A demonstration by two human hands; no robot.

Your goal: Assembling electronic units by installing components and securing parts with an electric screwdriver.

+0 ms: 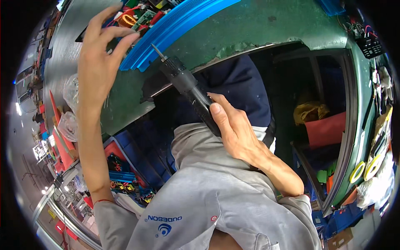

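My right hand (237, 129) is wrapped round the black body of an electric screwdriver (181, 79). The screwdriver's bit points up and left, its tip over the near side of a long, ribbed blue metal housing (187, 23). Behind that ribbed wall lies a green circuit board (146, 18) with a copper-wound coil (127, 20) and red wires. My left hand (100, 50) reaches over the housing's left end. Its thumb and forefinger tips come together beside the board, while another finger stretches farther out. Whatever lies between the pinched tips is too small to make out.
The green bench top (258, 25) has a worn, peeling front edge above my lap. Clear plastic bags (68, 125) lie at left. A bin of blue housings and parts (123, 177) stands low left. Rolls of yellow tape (357, 172) and a black wired part (368, 46) are at right.
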